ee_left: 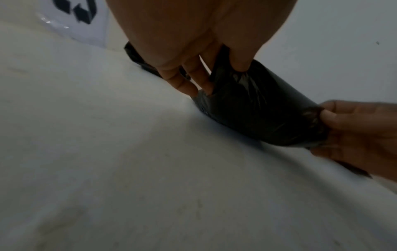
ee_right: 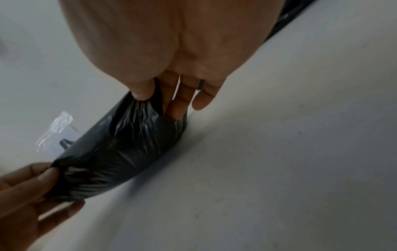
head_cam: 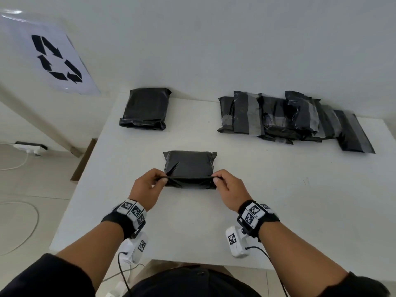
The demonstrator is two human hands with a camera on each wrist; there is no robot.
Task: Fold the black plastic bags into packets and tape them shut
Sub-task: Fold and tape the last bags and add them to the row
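Note:
A black plastic bag packet (head_cam: 189,166) lies in the middle of the white table (head_cam: 278,200). My left hand (head_cam: 147,186) pinches the near left corner of its flap between thumb and fingers; my right hand (head_cam: 227,187) pinches the near right corner. The flap is stretched between both hands along the packet's near edge. The left wrist view shows the left hand (ee_left: 227,74) pinching the bag (ee_left: 257,108). From the right wrist, I see the right hand (ee_right: 154,101) gripping the crinkled plastic (ee_right: 120,152).
Another folded black packet (head_cam: 145,108) lies at the back left of the table. A pile of several taped black packets (head_cam: 289,116) sits at the back right. A recycling-symbol sheet (head_cam: 55,58) hangs on the left wall. Cables and a power strip (head_cam: 30,147) lie on the floor.

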